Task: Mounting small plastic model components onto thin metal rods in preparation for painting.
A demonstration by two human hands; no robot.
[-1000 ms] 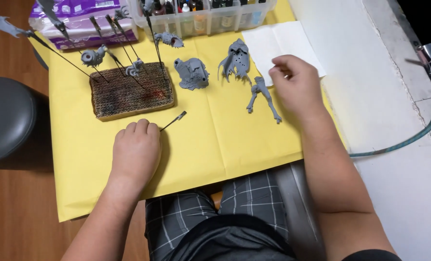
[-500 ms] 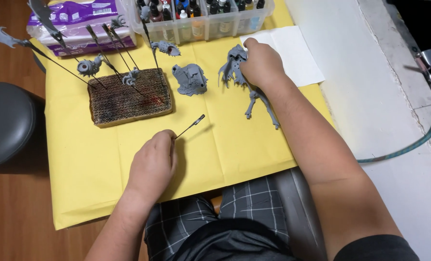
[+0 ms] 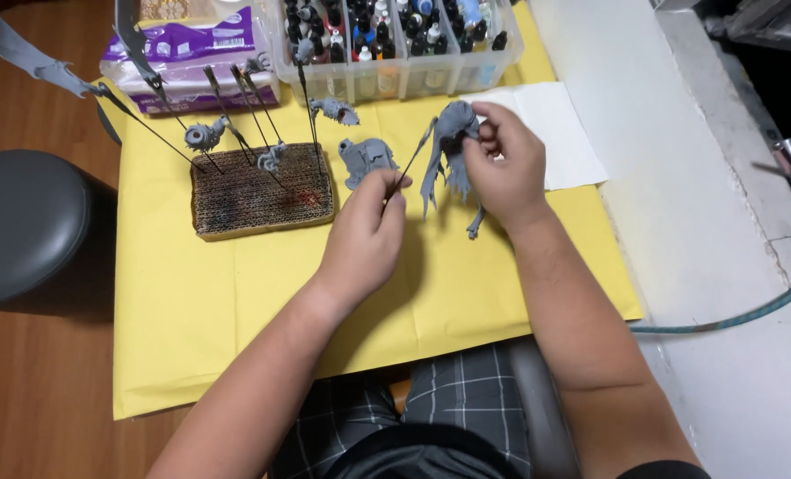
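Yellow paper sheet (image 3: 236, 310): spread flat over the work surface, carrying everything below.

Clear plastic compartment box of small paint bottles (image 3: 395, 44): along the far edge of the sheet.

Brown corrugated cardboard block (image 3: 258, 191): left of sheet centre, stuck with thin dark wire rods bearing small grey parts; reddish stain on top.

White paper towel (image 3: 555, 133): at the sheet's far right edge, lying flat.

Right hand (image 3: 506, 164): raised above the sheet, just left of the towel, fingers closed on the grey primed winged miniature figure (image 3: 449, 151), wings hanging down.

Left hand (image 3: 364, 235): right of the block, fingertips pinched narrow on a thin dark metal rod (image 3: 411, 161), tip angled up against or very near the figure; actual contact not discernible.

Loose grey miniature piece (image 3: 367, 160): resting on the sheet between block and figure.

Risks, as judgement: rod tip slipping off the figure and scraping primer or pricking a finger; thin wing snapping under too firm a grip; a forearm sweeping the loose piece or the upright rods.
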